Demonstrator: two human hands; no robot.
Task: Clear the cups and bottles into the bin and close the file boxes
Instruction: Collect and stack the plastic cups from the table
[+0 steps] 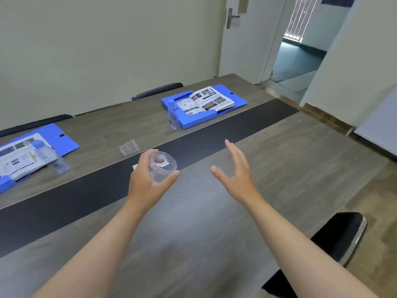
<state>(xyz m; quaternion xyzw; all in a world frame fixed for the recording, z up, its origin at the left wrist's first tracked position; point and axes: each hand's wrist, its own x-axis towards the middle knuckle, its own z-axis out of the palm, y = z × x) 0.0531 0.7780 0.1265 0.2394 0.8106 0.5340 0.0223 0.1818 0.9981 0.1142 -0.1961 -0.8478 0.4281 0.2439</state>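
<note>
One clear cup [162, 167] sits gripped upright in our left hand [148, 179], ready for the bin, while our right hand [235, 173] hovers spread and empty above the bench [214, 222].

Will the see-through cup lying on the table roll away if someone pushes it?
Probably, a little. The cup lies on its side on the smooth table, so a nudge would likely roll it, curving because one end is wider. It looks thin, empty and light, so it may also skid. A hard squeeze could crumple or crack it.
</note>
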